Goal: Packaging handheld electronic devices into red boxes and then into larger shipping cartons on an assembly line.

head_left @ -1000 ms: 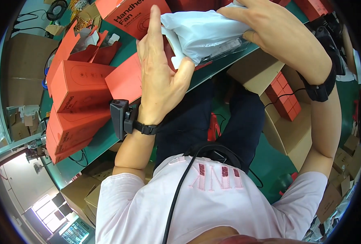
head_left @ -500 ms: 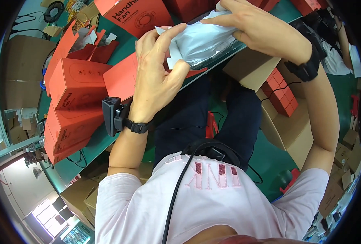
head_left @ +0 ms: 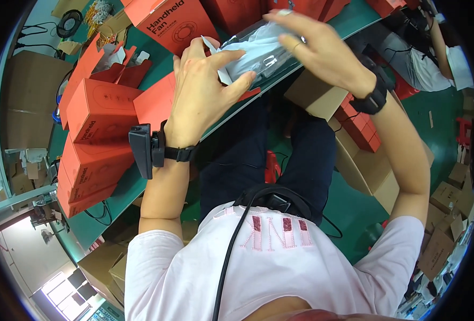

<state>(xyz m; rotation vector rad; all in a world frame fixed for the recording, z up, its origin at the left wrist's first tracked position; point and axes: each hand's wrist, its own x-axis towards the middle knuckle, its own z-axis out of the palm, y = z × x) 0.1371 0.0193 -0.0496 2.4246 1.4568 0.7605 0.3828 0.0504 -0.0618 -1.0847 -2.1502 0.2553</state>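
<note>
My left hand (head_left: pixel 205 88) curls round the open end of a red carton (head_left: pixel 154 101), its thumb and fingers on either side of a white item in a clear plastic bag (head_left: pixel 255 59). White inner flaps (head_left: pixel 223 75) stick up by those fingers. The wrapped item lies along the table's front edge, partly covered by my left hand. Over its far right end is my right hand (head_left: pixel 320 51), slightly blurred, with fingers stretched out across the plastic. Whether they touch it I cannot tell.
Several red cartons (head_left: pixel 100 109) line the left of the green table (head_left: pixel 116 198), and more (head_left: pixel 167 24) stand behind my hands. An open brown box (head_left: pixel 373 166) with small red boxes (head_left: pixel 357 125) is beside my legs. A person's arm (head_left: pixel 439 45) shows at the upper right.
My right hand has lowered, its fingers now straighter and no longer gripping the wrapped item's end. More clear plastic shows. My left hand stays at the carton's open end.
</note>
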